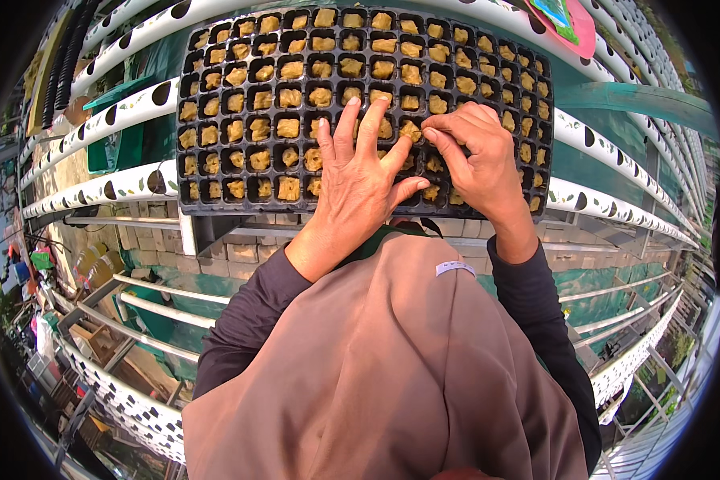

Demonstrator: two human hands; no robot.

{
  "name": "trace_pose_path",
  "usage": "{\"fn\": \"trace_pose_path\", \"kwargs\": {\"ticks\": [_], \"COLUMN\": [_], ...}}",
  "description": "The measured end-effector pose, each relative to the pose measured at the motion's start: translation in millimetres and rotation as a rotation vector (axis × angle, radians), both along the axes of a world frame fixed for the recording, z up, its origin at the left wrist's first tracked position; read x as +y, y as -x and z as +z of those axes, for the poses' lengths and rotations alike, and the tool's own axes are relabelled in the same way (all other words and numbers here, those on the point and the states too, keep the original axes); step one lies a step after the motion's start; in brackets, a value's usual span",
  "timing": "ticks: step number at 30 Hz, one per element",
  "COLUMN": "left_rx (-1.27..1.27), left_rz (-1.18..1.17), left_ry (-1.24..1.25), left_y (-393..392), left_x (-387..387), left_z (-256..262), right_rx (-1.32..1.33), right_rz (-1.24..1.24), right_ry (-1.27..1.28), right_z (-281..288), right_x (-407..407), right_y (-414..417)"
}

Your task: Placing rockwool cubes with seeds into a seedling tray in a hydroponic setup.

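Observation:
A black plastic seedling tray [249,207] lies in front of me, most of its cells holding yellowish-brown growing plugs that look like rockwool. My left hand [360,165] rests palm down across the tray with its fingers spread, the index fingertip beside one plug [410,130]. At that same plug, my right hand [477,153] has thumb and index finger pinched together. Whether anything small sits between those fingertips cannot be made out. Both hands cover several cells in the lower middle and right of the tray.
White pipes [126,114] with round holes run under and beyond the tray. A pink dish [579,36] with a colourful packet sits at upper right. Green strapping or pipe [642,107] crosses on the right. A green bin [117,147] stands at left, with yellowish bottles [103,270] lower down.

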State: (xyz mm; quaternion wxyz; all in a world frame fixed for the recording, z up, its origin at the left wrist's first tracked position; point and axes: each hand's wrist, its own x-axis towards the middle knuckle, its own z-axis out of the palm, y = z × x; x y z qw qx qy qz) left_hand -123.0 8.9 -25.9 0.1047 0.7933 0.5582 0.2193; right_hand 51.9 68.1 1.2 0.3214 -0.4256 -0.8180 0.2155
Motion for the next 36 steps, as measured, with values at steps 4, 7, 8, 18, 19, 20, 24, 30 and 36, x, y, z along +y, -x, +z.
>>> {"fn": "trace_pose_path", "kwargs": {"ticks": [4,7,8,18,19,20,24,30,36], "left_rx": [-0.044,-0.029,-0.022,0.010,0.009,0.009,0.002,0.010,0.022], "left_rz": [-0.034,-0.047,-0.048,-0.028,-0.027,-0.027,-0.021,-0.015,-0.014], "left_ry": [0.029,0.032,0.031,0.029,0.029,0.032,0.031,0.040,0.047], "left_y": [0.8,1.6,1.9,0.7,0.7,0.8,-0.3,0.0,-1.0], "left_x": [1.4,2.3,2.4,2.7,2.7,2.6,2.0,1.4,1.4], "left_z": [-2.0,-2.8,-2.8,-1.9,-2.1,-2.2,-1.9,-0.6,-0.6], "right_rx": [-0.028,-0.013,-0.014,-0.013,-0.033,-0.033,-0.003,-0.016,0.002], "right_rz": [0.007,-0.018,-0.022,-0.007,-0.009,-0.008,0.012,0.006,0.017], "right_ry": [-0.028,-0.024,-0.022,-0.021,-0.045,-0.045,0.007,0.000,-0.011], "right_z": [0.5,-2.7,-2.6,-3.9,-4.8,-3.5,-1.2,-1.6,1.3], "right_x": [-1.5,-0.3,-0.4,0.4,0.7,0.1,-0.9,0.7,-0.7], "right_y": [1.6,2.6,2.0,2.0,1.3,0.9,1.7,0.4,1.4]}}
